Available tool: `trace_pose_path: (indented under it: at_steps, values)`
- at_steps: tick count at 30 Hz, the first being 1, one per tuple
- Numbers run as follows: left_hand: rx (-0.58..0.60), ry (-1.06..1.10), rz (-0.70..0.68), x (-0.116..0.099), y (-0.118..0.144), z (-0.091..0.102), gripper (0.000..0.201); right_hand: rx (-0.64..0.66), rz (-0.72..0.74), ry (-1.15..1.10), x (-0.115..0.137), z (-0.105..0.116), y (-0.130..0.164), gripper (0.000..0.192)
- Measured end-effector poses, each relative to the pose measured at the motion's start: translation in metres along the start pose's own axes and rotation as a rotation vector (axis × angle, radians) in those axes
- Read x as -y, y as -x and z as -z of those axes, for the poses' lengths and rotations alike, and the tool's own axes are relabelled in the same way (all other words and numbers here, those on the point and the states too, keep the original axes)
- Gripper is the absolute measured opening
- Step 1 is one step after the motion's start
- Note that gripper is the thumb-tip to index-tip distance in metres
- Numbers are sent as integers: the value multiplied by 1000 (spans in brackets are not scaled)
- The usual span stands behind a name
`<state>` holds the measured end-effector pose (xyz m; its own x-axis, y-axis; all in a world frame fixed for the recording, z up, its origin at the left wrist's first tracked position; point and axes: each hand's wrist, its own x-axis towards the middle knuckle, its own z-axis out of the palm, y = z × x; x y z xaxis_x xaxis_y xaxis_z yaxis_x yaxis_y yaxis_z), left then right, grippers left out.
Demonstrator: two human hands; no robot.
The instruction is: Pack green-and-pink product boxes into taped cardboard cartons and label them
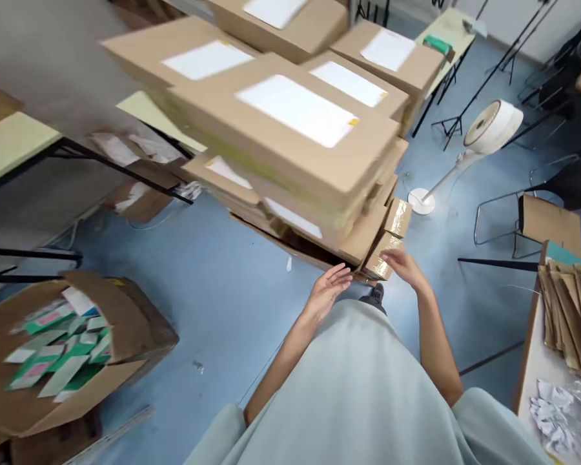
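Note:
My left hand (325,292) is held with its fingers stretched out, holding nothing, close to the lower front corner of a stack of cardboard boxes. To its right, my right hand (403,267) has loosely curved fingers and nothing visible in them. It overlaps a small taped carton (378,257) at the stack's corner; whether it touches the carton I cannot tell. Another small taped carton (397,217) lies just beyond. The large upper box (213,113) carries a white label (297,108), and more labelled boxes stand behind it.
An open carton (130,316) of green and white packets sits on the floor at left. A white fan (492,126) stands at right, near a chair (549,223). Folded brown cardboard (569,310) lies on the right table (530,371). Another table (14,145) is at left.

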<state>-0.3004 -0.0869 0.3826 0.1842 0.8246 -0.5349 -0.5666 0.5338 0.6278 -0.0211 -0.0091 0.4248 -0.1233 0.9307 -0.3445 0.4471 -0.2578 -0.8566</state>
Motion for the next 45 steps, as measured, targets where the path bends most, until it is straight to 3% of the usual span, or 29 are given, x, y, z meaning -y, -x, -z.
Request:
trace_pose_path:
  at_steps: [4,9,14,19,25,30,33,38,42,45]
  values:
    - [-39,50,-107,-39,57,77,65,197,69,21,57,-96,61,58]
    - [-188,195,-275,-89,111,165,63,435,121,70,131,-219,69,55]
    - [-274,309,-375,-139,143,239,63,601,245,164,208,-325,33,50]
    - [-367,351,-467,-203,159,322,62,754,347,192,270,-445,-31,44]
    - [-611,450,-620,-297,179,415,60,1044,501,296,369,-602,-109,43]
    - [-809,569,-789,-344,201,474,60,1353,697,434,448,-711,-137,43]
    - [-892,655,-848,-355,211,505,60,1508,774,520,475,-772,-141,42]
    - [-975,754,-908,-361,223,569,56,1676,869,612,492,-870,-134,40]
    - [-993,770,-870,-376,231,642,55,1721,892,723,501,-947,-125,40]
    - [-931,767,-837,-401,238,708,55,1699,873,803,510,-1003,-124,44]
